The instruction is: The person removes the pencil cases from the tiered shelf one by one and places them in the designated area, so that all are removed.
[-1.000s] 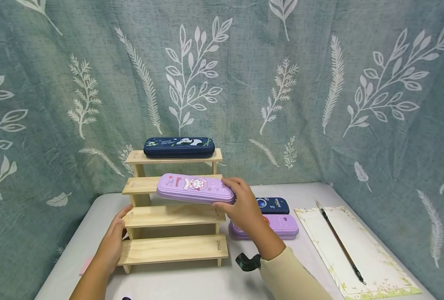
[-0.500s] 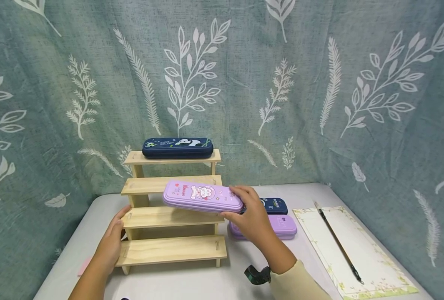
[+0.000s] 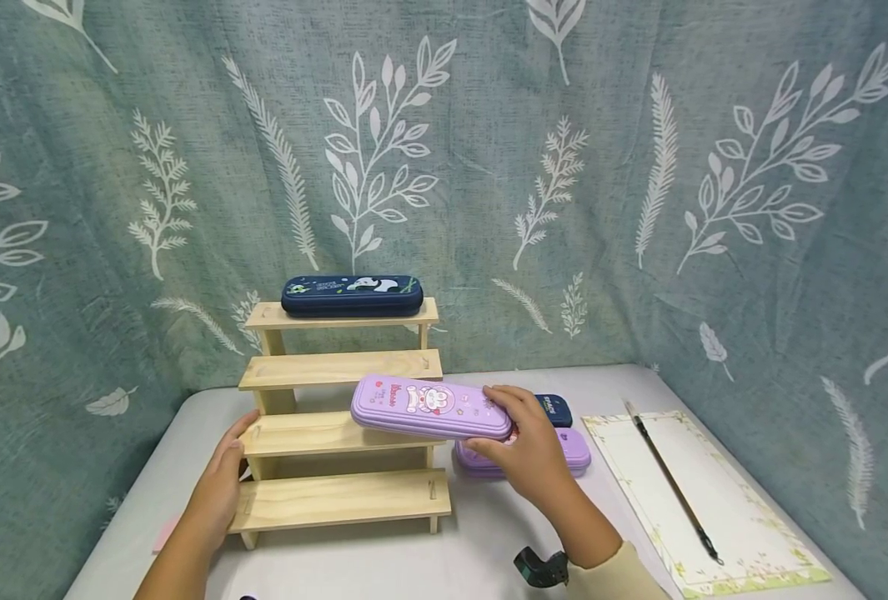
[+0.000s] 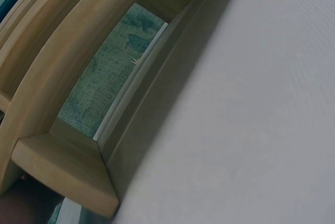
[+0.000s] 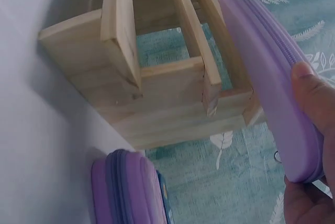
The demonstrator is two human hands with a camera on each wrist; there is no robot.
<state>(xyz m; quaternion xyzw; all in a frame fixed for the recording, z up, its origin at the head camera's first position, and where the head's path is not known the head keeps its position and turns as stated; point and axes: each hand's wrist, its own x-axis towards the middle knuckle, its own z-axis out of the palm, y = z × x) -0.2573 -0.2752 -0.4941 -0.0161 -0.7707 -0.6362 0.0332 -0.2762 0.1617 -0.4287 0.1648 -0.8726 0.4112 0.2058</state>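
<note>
My right hand [image 3: 526, 446] pinches the right end of a lilac pencil case [image 3: 428, 408] with a cartoon figure on its lid. The case is held slightly tilted, overlapping the right part of a four-step wooden display stand [image 3: 346, 498] in the head view. Seen from the right wrist, the thumb lies along the zipped pencil case [image 5: 261, 77], with fingers beneath. My left hand [image 3: 218, 487] holds the stand's left side, its far fingers hidden by the frame. A dark blue panda pencil case [image 3: 349, 297] lies on the top step.
Right of the stand, another lilac pencil case [image 3: 574, 454] lies before a navy space pencil case [image 3: 558, 410], both partly hidden by my right hand. Farther right, a writing brush [image 3: 672, 479] lies on bordered paper [image 3: 721, 475]. A patterned curtain [image 3: 474, 167] hangs behind the table.
My right hand has carried the lilac pencil case rightward and down, away from the third step up. My left hand stays at the stand's side.
</note>
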